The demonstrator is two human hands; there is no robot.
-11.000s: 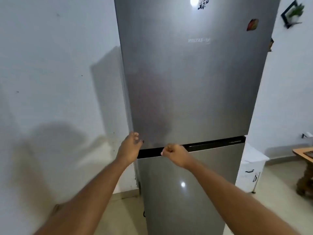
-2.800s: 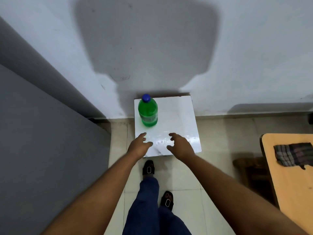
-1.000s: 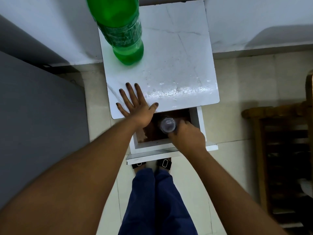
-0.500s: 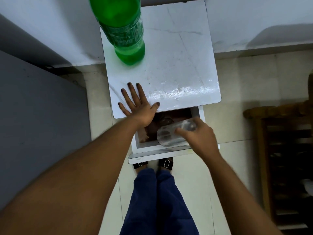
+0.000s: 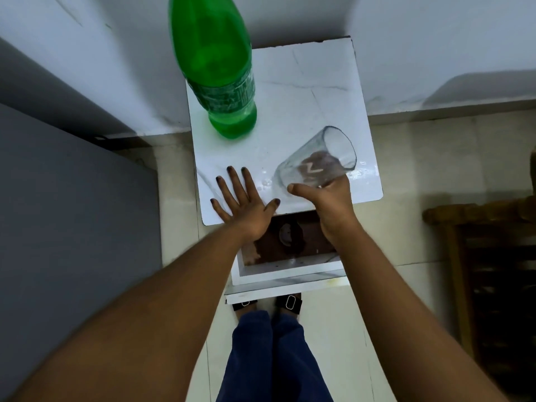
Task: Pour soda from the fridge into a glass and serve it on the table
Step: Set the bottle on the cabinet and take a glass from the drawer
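A green soda bottle (image 5: pixel 220 74) stands upright at the back left of a small white cabinet top (image 5: pixel 313 91); its cap is out of frame. My right hand (image 5: pixel 324 198) grips a clear empty glass (image 5: pixel 316 162) from below and holds it tilted on its side above the front right of the top, mouth facing up and right. My left hand (image 5: pixel 240 198) lies flat with fingers spread on the front left of the top, holding nothing.
Below the top an open drawer (image 5: pixel 290 265) sticks out toward me, with another glass (image 5: pixel 285 235) inside. The grey fridge side (image 5: pixel 72 213) stands at the left. A wooden chair or table frame (image 5: pixel 478 256) is at the right. My feet stand by the drawer.
My right hand lifted the glass out of the drawer and carried it up over the cabinet top. My left hand stayed flat on the top.
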